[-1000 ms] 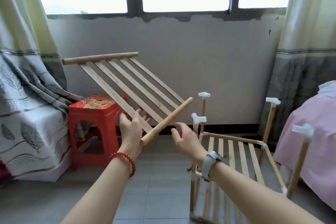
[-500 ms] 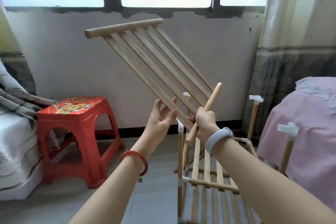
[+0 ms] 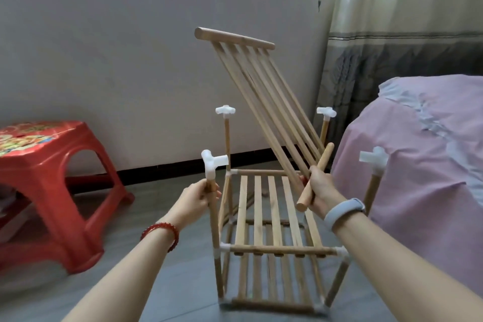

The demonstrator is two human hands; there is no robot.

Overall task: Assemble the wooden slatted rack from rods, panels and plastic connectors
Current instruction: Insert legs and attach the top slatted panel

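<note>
Right hand (image 3: 320, 188) grips the slatted panel (image 3: 271, 102) by its lower rod, panel tilting above. Left hand (image 3: 198, 197) grips the rack's upright rod (image 3: 214, 217) below its connector (image 3: 213, 162).

Right hand (image 3: 320, 188) gripping slatted panel (image 3: 271, 102) by lower rod, tilted above rack frame (image 3: 274, 248). Left hand (image 3: 200, 197) gripping frame's near-left upright (image 3: 213, 219). Red stool (image 3: 52, 180) left of frame.

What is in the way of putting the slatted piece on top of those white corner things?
Nothing visible blocks it. The right hand holds the slatted panel tilted above the frame, and all four white connectors look empty. The left hand grips a post below one connector.
</note>
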